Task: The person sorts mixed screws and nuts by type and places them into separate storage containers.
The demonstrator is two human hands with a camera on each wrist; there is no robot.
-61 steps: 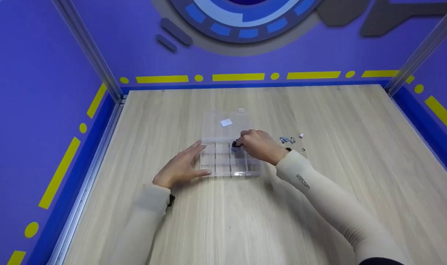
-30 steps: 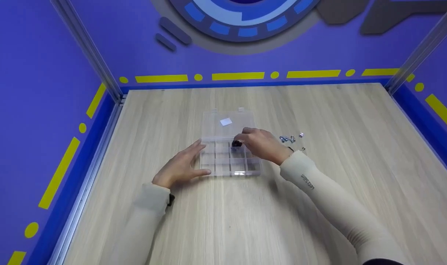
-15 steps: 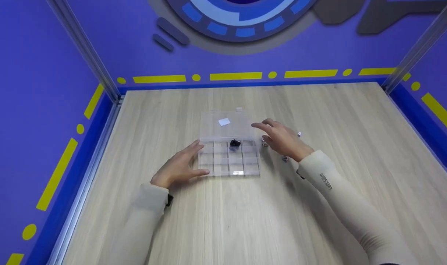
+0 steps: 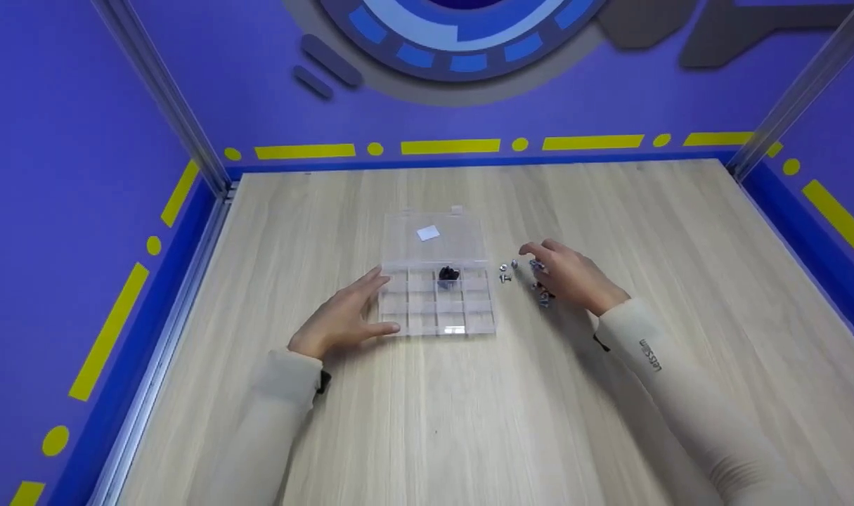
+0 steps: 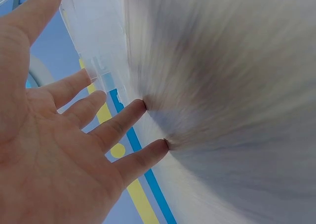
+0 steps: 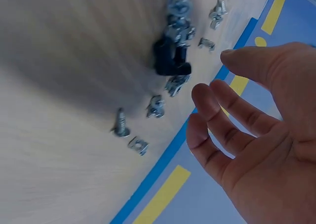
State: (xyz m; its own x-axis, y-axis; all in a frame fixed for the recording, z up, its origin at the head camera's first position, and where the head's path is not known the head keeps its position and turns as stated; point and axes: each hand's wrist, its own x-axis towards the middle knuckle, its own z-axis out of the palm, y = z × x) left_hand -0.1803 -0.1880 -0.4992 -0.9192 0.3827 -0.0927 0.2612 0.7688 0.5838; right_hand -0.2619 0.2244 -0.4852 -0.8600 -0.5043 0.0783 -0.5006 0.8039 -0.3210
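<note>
A clear plastic compartment box lies with its lid folded back. Black small parts sit in one back-row compartment. My left hand is spread along the box's left side; in the left wrist view its fingers are straight, two tips on the tabletop. Right of the box, my right hand hovers over loose metal screws and partly hides them. The right wrist view shows its fingers loosely bent with nothing between them, beside a black U-shaped piece and metal fasteners.
A small white paper lies on the transparent lid. The wooden tabletop is bordered by blue panels with yellow markings. A metal frame rail runs along the left edge.
My right hand has left the box's back-row compartment, uncovering the black parts there, and moved right over the metal fasteners. My left hand has stayed by the box.
</note>
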